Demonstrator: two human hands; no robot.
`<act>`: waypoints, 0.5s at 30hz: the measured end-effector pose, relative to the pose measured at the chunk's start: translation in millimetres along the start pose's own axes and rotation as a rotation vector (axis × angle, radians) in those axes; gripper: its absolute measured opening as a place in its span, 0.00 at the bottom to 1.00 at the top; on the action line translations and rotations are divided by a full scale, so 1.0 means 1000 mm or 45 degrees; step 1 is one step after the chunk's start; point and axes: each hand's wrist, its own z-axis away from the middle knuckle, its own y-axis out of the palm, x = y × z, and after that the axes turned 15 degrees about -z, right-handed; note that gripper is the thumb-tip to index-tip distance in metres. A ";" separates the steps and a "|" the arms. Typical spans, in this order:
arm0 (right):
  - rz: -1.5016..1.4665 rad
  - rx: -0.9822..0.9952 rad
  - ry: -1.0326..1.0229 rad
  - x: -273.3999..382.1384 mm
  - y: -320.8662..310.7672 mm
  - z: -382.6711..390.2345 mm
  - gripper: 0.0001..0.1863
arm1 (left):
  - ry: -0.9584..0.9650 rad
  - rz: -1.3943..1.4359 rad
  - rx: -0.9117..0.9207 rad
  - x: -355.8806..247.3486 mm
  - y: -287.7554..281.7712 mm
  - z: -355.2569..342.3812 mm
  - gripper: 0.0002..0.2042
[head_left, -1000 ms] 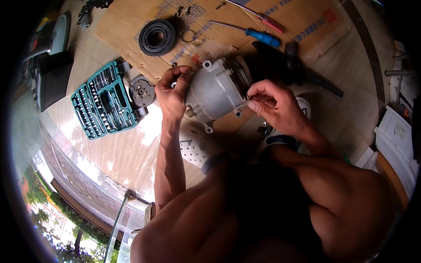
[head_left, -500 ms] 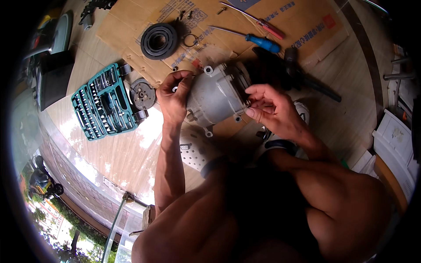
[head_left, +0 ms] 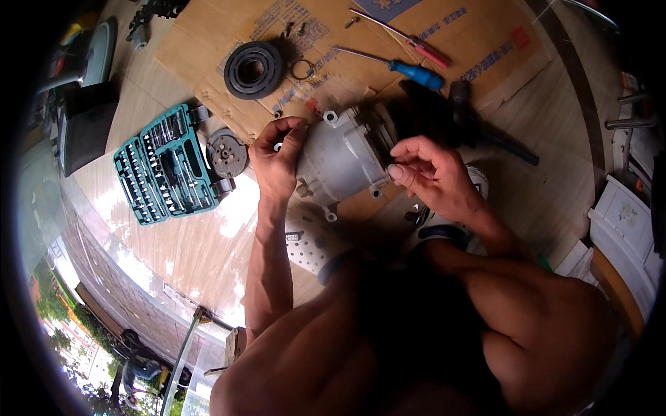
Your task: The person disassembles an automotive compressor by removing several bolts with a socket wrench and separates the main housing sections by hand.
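A grey metal car air-conditioning compressor (head_left: 340, 159) with bolt lugs lies tilted between my hands, above my pale clogs. My left hand (head_left: 277, 156) grips its left end, thumb and fingers closed round the edge. At the other end, my right hand (head_left: 433, 173) has its fingers curled against the rim, with the thumb close to them; part of that contact is hidden. A black grooved pulley (head_left: 253, 70) lies on the cardboard (head_left: 201, 55) beyond, with a thin metal ring (head_left: 303, 69) beside it. The round clutch plate (head_left: 227, 153) rests left of my left hand.
On the left, a teal socket set (head_left: 166, 166) lies open. A blue-handled screwdriver (head_left: 416, 74) and a red-handled one (head_left: 431, 54) are on the cardboard, near small bolts (head_left: 352, 22). A dark long-handled tool (head_left: 503, 142) lies at right, by white plastic pieces (head_left: 628, 225).
My right thumb has shifted slightly up along the compressor's end. The compressor and my left hand stay nearly in place. Outside, a rider on a two-wheeler has moved lower and rightward.
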 end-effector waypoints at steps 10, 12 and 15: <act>0.104 0.081 0.123 -0.012 -0.008 -0.007 0.12 | -0.024 -0.002 -0.020 0.009 0.009 -0.002 0.10; 0.386 0.073 -0.201 -0.013 -0.015 -0.003 0.10 | -0.010 -0.051 0.014 0.016 0.012 -0.001 0.10; 0.473 0.091 -0.278 -0.009 -0.020 0.004 0.11 | 0.051 0.122 -0.006 0.009 0.024 -0.001 0.10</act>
